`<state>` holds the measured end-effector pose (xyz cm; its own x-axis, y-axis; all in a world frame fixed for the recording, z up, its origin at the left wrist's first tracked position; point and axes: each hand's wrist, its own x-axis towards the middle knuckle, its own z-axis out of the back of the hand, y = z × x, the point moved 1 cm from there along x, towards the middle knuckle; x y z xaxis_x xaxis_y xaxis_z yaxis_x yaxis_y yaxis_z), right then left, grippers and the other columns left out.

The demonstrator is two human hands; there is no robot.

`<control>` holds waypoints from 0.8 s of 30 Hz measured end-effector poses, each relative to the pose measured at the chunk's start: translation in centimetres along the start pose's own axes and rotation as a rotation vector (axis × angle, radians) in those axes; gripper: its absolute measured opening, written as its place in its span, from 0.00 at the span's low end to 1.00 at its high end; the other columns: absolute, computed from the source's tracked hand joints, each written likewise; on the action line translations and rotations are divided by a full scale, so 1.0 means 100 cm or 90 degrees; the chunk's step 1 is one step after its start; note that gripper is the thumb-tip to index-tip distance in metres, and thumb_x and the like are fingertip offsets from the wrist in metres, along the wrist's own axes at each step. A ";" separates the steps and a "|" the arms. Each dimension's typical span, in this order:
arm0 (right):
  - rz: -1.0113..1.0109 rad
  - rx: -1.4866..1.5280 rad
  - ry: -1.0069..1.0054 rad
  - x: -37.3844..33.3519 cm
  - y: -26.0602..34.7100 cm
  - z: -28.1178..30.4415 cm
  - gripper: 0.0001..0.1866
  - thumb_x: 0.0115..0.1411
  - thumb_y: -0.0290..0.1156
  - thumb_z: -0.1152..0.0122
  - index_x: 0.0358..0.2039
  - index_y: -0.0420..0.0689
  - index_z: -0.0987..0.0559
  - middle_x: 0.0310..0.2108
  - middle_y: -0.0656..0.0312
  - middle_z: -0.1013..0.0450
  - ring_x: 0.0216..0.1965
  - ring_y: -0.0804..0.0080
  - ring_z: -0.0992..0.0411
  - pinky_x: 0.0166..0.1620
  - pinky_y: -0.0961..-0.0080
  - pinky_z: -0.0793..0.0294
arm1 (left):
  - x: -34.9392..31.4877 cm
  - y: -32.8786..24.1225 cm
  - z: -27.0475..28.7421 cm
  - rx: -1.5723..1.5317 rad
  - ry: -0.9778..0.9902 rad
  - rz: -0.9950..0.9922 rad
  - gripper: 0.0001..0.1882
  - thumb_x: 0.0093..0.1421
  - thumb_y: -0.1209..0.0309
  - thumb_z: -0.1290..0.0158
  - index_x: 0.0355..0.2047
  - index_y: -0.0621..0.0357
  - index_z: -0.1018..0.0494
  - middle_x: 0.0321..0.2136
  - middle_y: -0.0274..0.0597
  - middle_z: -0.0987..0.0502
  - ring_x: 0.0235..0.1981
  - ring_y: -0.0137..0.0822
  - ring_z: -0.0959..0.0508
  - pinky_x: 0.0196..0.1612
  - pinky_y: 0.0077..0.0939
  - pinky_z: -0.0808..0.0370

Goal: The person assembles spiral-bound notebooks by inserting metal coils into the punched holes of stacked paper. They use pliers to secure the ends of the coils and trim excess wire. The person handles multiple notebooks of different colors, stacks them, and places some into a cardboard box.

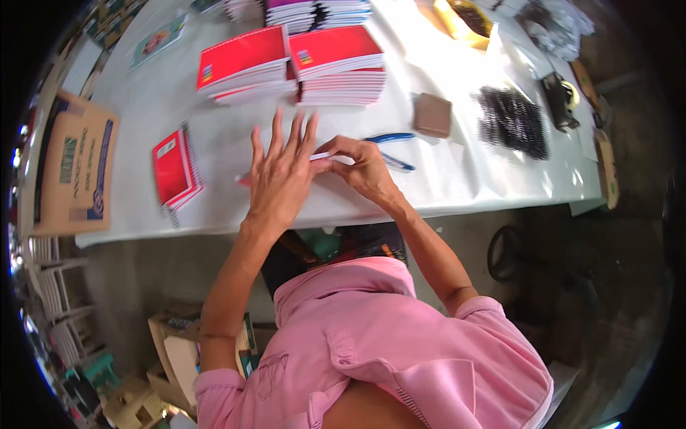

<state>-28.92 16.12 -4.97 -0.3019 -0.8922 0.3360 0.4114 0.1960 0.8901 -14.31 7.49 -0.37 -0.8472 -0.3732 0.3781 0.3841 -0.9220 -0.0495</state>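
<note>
My left hand [277,179] lies over a thin red-covered notebook [244,179], its fingers spread apart and stretched away from me. The notebook is mostly hidden under that hand; a bit of red and a pale edge show. My right hand [363,169] pinches the notebook's right end between thumb and fingers. Just beyond the right hand is a pair of pliers with blue handles [391,136]; the hand hides its jaws. To the left, a small pile of red spiral notebooks [170,170] rests on the white-covered table [214,143].
Stacks of red notebooks [243,58] stand ahead, with more piles behind. Rightward are a brown block [432,115], a heap of black binding coils [511,121], a tape dispenser [559,101] and a yellow container [457,20]. A cardboard box [77,166] stands at the left edge.
</note>
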 end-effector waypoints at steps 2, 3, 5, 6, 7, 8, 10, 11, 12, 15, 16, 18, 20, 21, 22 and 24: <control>0.059 -0.106 -0.055 0.014 -0.006 0.050 0.09 0.50 0.17 0.35 0.34 0.38 0.21 0.35 0.56 0.20 0.36 0.67 0.22 0.41 0.72 0.25 | 0.003 0.007 -0.012 -0.068 0.038 0.012 0.35 0.60 0.64 0.45 0.66 0.53 0.44 0.59 0.51 0.32 0.61 0.55 0.33 0.56 0.47 0.30; 0.084 -0.155 -0.082 0.021 -0.012 0.081 0.09 0.50 0.17 0.36 0.34 0.38 0.20 0.35 0.56 0.20 0.36 0.66 0.22 0.41 0.72 0.25 | 0.000 0.010 -0.015 -0.100 0.064 0.017 0.32 0.61 0.63 0.46 0.64 0.52 0.41 0.58 0.48 0.30 0.58 0.57 0.30 0.54 0.50 0.29; -0.096 -0.171 -0.286 0.026 -0.033 0.164 0.10 0.46 0.13 0.45 0.28 0.37 0.19 0.29 0.55 0.20 0.32 0.65 0.21 0.37 0.76 0.25 | 0.007 0.003 0.003 -0.137 0.163 0.065 0.29 0.62 0.63 0.47 0.63 0.47 0.38 0.48 0.48 0.23 0.43 0.56 0.21 0.42 0.49 0.24; -0.017 -0.492 -0.418 0.024 -0.059 0.210 0.07 0.49 0.18 0.43 0.27 0.37 0.19 0.28 0.53 0.20 0.28 0.64 0.21 0.36 0.73 0.24 | 0.016 -0.001 0.009 -0.171 0.228 0.064 0.28 0.63 0.63 0.47 0.63 0.46 0.38 0.46 0.49 0.22 0.39 0.55 0.20 0.39 0.49 0.24; -0.112 -0.741 -0.384 0.023 -0.071 0.242 0.07 0.51 0.27 0.37 0.30 0.38 0.19 0.30 0.52 0.20 0.32 0.60 0.22 0.36 0.65 0.25 | 0.018 0.001 0.013 -0.194 0.292 0.079 0.28 0.63 0.64 0.47 0.64 0.45 0.38 0.44 0.49 0.21 0.36 0.55 0.19 0.36 0.49 0.24; -0.230 -0.894 -0.371 0.021 -0.096 0.270 0.13 0.52 0.38 0.33 0.31 0.41 0.19 0.32 0.52 0.21 0.37 0.54 0.24 0.37 0.56 0.27 | 0.016 0.005 0.010 -0.192 0.266 0.037 0.28 0.64 0.63 0.49 0.65 0.45 0.40 0.38 0.50 0.20 0.31 0.56 0.20 0.34 0.50 0.25; -0.182 -1.024 -0.352 0.013 -0.122 0.276 0.16 0.54 0.45 0.36 0.31 0.44 0.18 0.33 0.53 0.22 0.39 0.51 0.26 0.37 0.54 0.28 | 0.018 0.007 0.010 -0.187 0.294 0.060 0.28 0.64 0.63 0.48 0.65 0.45 0.39 0.38 0.50 0.20 0.32 0.56 0.20 0.35 0.49 0.24; -0.106 -1.047 -0.343 0.009 -0.129 0.284 0.16 0.56 0.45 0.38 0.31 0.44 0.18 0.32 0.52 0.22 0.38 0.51 0.25 0.37 0.55 0.27 | 0.018 0.007 0.010 -0.187 0.310 0.067 0.28 0.64 0.63 0.48 0.65 0.45 0.39 0.38 0.50 0.20 0.33 0.56 0.20 0.35 0.49 0.24; -0.129 -1.004 -0.322 0.007 -0.133 0.298 0.15 0.57 0.44 0.39 0.31 0.44 0.18 0.32 0.51 0.22 0.37 0.51 0.24 0.37 0.55 0.27 | 0.019 0.006 0.010 -0.191 0.305 0.073 0.28 0.64 0.62 0.48 0.64 0.46 0.39 0.40 0.50 0.20 0.33 0.56 0.20 0.35 0.49 0.24; -0.302 -0.825 -0.303 0.021 -0.115 0.288 0.12 0.60 0.39 0.44 0.33 0.45 0.19 0.30 0.47 0.23 0.34 0.49 0.22 0.35 0.56 0.24 | 0.017 0.008 0.009 -0.201 0.275 0.114 0.29 0.63 0.62 0.47 0.64 0.45 0.38 0.38 0.51 0.20 0.32 0.56 0.20 0.36 0.47 0.25; -0.308 -0.862 -0.264 0.024 -0.100 0.289 0.11 0.61 0.38 0.44 0.33 0.45 0.19 0.32 0.47 0.23 0.35 0.49 0.22 0.35 0.55 0.24 | 0.017 0.007 0.010 -0.222 0.250 0.116 0.30 0.62 0.62 0.46 0.64 0.42 0.38 0.35 0.53 0.20 0.32 0.56 0.20 0.36 0.46 0.25; -0.250 -0.848 -0.178 0.025 -0.075 0.287 0.10 0.61 0.34 0.46 0.35 0.43 0.19 0.37 0.46 0.23 0.37 0.48 0.22 0.36 0.55 0.24 | 0.014 0.010 0.007 -0.243 0.195 0.086 0.30 0.61 0.62 0.45 0.64 0.40 0.38 0.34 0.54 0.20 0.35 0.55 0.21 0.38 0.45 0.25; -0.054 -0.656 -0.071 0.026 -0.044 0.255 0.13 0.56 0.23 0.45 0.41 0.46 0.18 0.37 0.51 0.21 0.37 0.59 0.21 0.41 0.65 0.22 | 0.009 0.015 -0.007 -0.243 0.135 0.023 0.30 0.61 0.62 0.45 0.64 0.41 0.38 0.41 0.53 0.20 0.39 0.54 0.21 0.39 0.45 0.24; -0.095 -0.484 0.004 0.039 -0.009 0.206 0.18 0.53 0.19 0.41 0.44 0.48 0.19 0.36 0.54 0.21 0.35 0.67 0.21 0.41 0.71 0.22 | 0.004 0.017 -0.006 -0.216 0.152 0.042 0.29 0.62 0.62 0.45 0.63 0.42 0.37 0.44 0.52 0.21 0.42 0.54 0.21 0.42 0.45 0.25; -0.037 -0.350 0.036 0.036 0.017 0.159 0.18 0.52 0.18 0.38 0.45 0.46 0.19 0.34 0.57 0.20 0.33 0.71 0.22 0.40 0.73 0.23 | 0.005 0.014 -0.003 -0.193 0.166 0.051 0.29 0.62 0.62 0.46 0.63 0.43 0.37 0.46 0.50 0.22 0.45 0.54 0.22 0.44 0.46 0.25; -0.075 -0.126 0.156 0.027 0.037 0.102 0.12 0.54 0.18 0.36 0.39 0.40 0.21 0.31 0.60 0.21 0.32 0.76 0.23 0.38 0.74 0.23 | 0.003 0.020 -0.009 -0.171 0.125 0.000 0.27 0.63 0.60 0.47 0.63 0.44 0.36 0.51 0.44 0.24 0.52 0.53 0.25 0.55 0.49 0.30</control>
<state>-37.01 18.59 2.34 -0.1520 -0.9800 0.1287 0.5517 0.0240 0.8337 -14.14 5.47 -1.22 -0.9117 -0.3618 0.1945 0.2954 -0.9066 -0.3015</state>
